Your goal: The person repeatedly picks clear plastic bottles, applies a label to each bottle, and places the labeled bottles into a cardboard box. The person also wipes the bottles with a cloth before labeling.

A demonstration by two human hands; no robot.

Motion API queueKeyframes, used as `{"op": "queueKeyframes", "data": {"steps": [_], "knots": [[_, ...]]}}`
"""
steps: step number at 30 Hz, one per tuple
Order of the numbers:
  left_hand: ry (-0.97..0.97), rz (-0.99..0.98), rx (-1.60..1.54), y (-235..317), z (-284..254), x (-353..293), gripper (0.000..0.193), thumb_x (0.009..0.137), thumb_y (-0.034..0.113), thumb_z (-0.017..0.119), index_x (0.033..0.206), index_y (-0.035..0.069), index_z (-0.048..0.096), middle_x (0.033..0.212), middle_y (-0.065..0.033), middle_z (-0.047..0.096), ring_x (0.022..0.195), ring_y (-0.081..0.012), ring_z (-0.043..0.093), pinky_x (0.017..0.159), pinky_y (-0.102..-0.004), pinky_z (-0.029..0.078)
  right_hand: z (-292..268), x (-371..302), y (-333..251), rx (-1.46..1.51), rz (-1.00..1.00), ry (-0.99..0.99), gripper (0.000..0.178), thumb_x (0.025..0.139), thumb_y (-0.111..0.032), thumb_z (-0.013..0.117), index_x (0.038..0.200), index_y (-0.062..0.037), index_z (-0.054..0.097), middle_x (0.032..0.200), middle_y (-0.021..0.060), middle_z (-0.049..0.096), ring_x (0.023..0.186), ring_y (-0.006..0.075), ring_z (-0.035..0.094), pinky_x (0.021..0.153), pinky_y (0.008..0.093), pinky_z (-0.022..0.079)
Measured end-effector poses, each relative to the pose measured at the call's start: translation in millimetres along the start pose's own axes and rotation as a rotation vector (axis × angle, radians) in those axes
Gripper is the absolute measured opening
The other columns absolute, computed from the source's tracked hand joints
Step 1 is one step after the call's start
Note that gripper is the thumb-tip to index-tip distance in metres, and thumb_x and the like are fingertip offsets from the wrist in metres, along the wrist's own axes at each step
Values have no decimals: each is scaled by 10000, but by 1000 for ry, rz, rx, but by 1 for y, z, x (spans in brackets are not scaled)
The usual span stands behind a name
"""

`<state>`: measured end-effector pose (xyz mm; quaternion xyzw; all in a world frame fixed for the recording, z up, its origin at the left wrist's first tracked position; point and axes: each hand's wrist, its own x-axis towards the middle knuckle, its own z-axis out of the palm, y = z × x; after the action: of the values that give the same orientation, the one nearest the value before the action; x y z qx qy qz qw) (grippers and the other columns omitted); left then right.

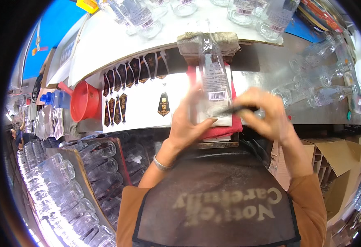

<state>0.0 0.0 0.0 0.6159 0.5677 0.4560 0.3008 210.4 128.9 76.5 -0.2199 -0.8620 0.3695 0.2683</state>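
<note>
Clear glass bottle (214, 84) lies in front of me, its long axis running almost straight away from my chest, base toward me and neck over a cloth-covered rest (185, 42), the far end leaning slightly left. My left grip (187, 117) is the nearer one, right at the bottle's left side by the base, thumb and fingers spread apart; they seem to touch the glass, but I cannot tell how firmly they have hold of it. My right grip (267, 110) is just off the bottle's right side, fingers and thumb closed on a slim dark tool (234, 109) that points left across the base end; motion blur hides whether its tip touches. So the base end is crowded by my thumb and the tool, while the rest bounds the neck end. Under the bottle there is a red cloth (237, 122) on the desk (262, 82). To my left, dark tie-shaped labels (136, 70) line a white sheet (143, 113), with one lone label (164, 105) nearer, and a red bowl (86, 101) beyond them. Well to my right, more bottles (328, 96) lie on their sides, apart from my right grip.
</note>
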Motion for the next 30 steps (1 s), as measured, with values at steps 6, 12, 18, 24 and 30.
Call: {"op": "queueKeyframes", "data": {"steps": [6,12,18,24,30], "knots": [[71,57,136,12,6,8,1123,718,85,840,1565,-25,110,1453,-231,480,1214,-298,589,999,-392,492,-16,77,-1,-436,-232,326,174,874,-182,652,973,-40,673,876,126,669,831,326,665,750,407,543],[43,26,106,17,5,10,1105,739,75,817,1574,-3,97,1490,-249,425,1269,-324,545,1039,-410,463,-5,87,1,-521,-268,251,169,823,-103,682,980,-43,665,936,122,659,870,310,636,763,392,524],[123,-135,-444,5,-24,6,878,867,100,674,1578,39,161,1518,-238,391,1376,-330,442,1129,-458,360,7,12,-15,-133,-246,-92,301,714,-18,769,1000,-65,689,981,128,681,907,289,661,807,383,535],[115,-343,-492,11,1,65,695,1003,355,594,1487,-71,334,1432,-165,482,1307,-218,469,1094,-341,352,-13,62,27,-114,24,493,259,937,-100,605,1170,-10,676,1081,123,718,949,204,673,850,304,518],[90,-224,-607,23,11,68,653,964,153,616,1507,-11,292,1403,-157,516,1276,-218,511,1079,-344,386,-20,70,22,293,174,408,418,906,-355,659,1107,10,698,950,140,730,885,196,694,802,306,533]]}}
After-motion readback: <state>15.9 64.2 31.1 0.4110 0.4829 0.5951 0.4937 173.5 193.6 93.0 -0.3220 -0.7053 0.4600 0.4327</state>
